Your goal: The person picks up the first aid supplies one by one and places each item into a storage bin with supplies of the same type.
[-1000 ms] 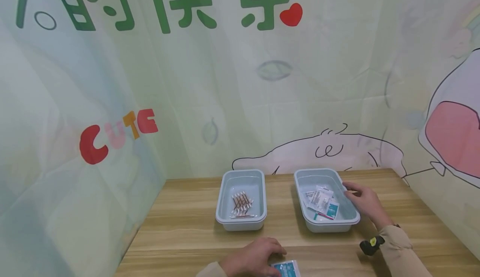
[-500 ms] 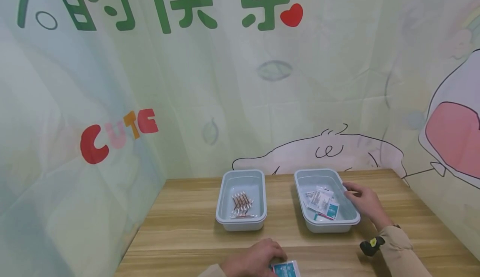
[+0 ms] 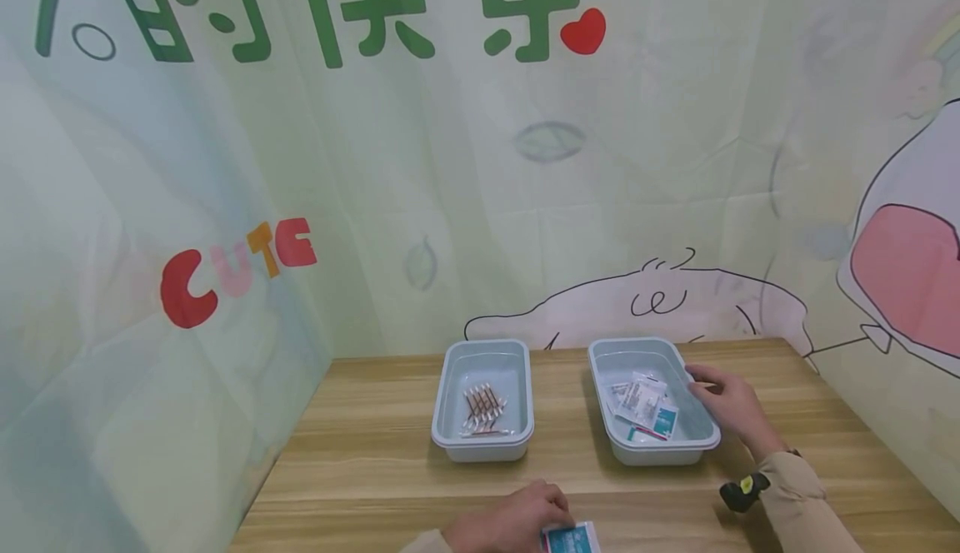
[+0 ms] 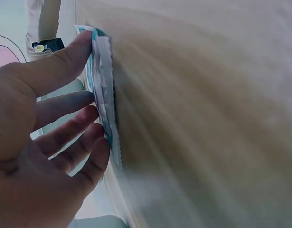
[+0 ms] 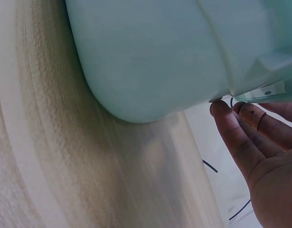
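My left hand is at the table's front, its thumb and fingers gripping the edge of a flat teal-and-white sachet. In the left wrist view the thumb lies near one end of the sachet and the fingertips further along; whether it is one sachet or a stack I cannot tell. My right hand rests its fairly straight fingertips against the right rim of a pale blue bin. Several white and teal sachets lie loosely inside that bin. The right wrist view shows the thumb touching the bin's outer wall.
Left of that bin stands a matching pale blue bin with several wrapped brown-stemmed swabs in it. Both bins sit on the wood-grain table. A printed cloth backdrop closes off the rear and sides.
My left fingers have curled in over the near sachet, covering more of its upper left edge. The right hand and both bins have stayed in place.
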A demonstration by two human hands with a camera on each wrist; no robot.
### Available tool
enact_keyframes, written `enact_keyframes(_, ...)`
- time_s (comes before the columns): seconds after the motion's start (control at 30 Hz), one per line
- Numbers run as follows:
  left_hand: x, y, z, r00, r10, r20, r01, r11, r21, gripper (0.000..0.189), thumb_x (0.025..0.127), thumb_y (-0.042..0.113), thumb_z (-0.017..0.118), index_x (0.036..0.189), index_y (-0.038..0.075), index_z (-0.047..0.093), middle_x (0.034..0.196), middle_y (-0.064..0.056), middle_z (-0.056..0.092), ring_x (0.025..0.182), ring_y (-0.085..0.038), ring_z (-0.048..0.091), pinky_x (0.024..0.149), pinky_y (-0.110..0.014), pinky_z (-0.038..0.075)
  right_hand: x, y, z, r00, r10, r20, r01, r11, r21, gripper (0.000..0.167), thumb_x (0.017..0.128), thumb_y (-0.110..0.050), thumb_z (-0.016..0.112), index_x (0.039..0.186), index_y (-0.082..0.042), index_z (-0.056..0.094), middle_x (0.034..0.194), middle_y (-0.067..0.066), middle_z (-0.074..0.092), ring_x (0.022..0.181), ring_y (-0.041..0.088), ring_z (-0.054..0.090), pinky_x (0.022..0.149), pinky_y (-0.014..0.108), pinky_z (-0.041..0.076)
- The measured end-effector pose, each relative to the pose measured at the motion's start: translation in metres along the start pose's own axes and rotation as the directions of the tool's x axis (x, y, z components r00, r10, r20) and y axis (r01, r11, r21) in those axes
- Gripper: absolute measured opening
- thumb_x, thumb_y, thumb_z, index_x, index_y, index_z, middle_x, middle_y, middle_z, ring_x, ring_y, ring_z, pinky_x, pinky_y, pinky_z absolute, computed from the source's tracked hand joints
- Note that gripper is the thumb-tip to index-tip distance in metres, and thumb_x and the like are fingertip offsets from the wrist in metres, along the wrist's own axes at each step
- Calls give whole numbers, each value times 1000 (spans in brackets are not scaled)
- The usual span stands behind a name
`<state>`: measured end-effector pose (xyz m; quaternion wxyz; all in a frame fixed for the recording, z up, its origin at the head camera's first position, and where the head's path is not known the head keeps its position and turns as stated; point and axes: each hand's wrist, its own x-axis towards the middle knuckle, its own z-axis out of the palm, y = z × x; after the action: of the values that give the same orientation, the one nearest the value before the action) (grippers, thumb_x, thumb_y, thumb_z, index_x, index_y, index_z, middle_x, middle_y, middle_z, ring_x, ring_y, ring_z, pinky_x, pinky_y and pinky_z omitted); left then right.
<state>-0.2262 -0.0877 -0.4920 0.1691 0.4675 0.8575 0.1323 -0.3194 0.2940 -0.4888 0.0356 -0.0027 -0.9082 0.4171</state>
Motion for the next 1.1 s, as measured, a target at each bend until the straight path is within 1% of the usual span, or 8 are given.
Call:
enact_keyframes(0.1,1,-1,1,1000,-11,14,11,999,-33,41,85,35,76,123,21,68,109,15,57,95,5,47,77,-10,47,-1,0,0,1000,4,0,-4,1000,2,47,100,-28,53,140,-3,49,136,28,52,112,41,58,85,46,60)
enact_keyframes(0.23,5,-5,7,1000,-2,13,3,997,-71,39,86,29,76,122,17,69,100,15,59,85,8,49,72,-7,47,-1,-2,0,1000,10,0,-10,1000,4,47,100,-28,53,140,-3,49,136,28,51,113,41,58,85,47,60)
enact_keyframes(0.4,7,-13,14,1000,1,18,1,995,-99,34,89,22,71,123,17,68,101,15,61,82,8,51,68,-6,48,-2,-3,0,1000,16,1,-16,1000,6,48,101,-28,52,141,-3,49,137,28,50,113,42,57,86,48,59)
enact_keyframes(0.47,6,-11,11,1000,-7,5,7,993,-120,32,88,20,72,120,17,70,98,15,62,80,9,52,66,-6,49,-2,-4,0,1000,18,1,-18,1000,8,48,101,-29,52,141,-3,48,137,28,50,114,43,57,87,48,59)
enact_keyframes(0.63,3,0,3,999,-16,-37,13,996,-90,26,83,16,77,109,17,74,90,15,67,76,11,55,64,-4,49,-2,-2,1,1000,16,4,-16,1000,7,48,101,-29,52,142,-4,48,137,28,49,114,42,56,87,48,59)
enact_keyframes(0.77,1,4,3,997,-30,-68,25,997,-69,19,82,13,77,101,17,75,86,14,70,75,12,56,64,-2,48,-1,0,2,1000,9,18,-9,1000,-4,49,101,-31,52,142,-5,47,138,28,49,114,41,56,86,46,59)
enact_keyframes(0.97,-2,4,5,995,13,-97,-22,996,-88,12,86,9,72,96,15,76,82,15,69,73,14,56,63,0,47,-2,2,2,1000,21,22,-21,1000,-7,50,101,-31,51,143,-4,46,139,28,47,116,43,55,88,48,59)
enact_keyframes(1.1,-1,3,4,994,28,-105,-34,997,-63,14,87,8,72,97,16,77,82,14,68,73,14,55,63,0,46,-2,1,1,1000,24,17,-24,1000,-7,50,101,-31,50,143,-5,46,140,28,47,117,44,54,89,50,58)
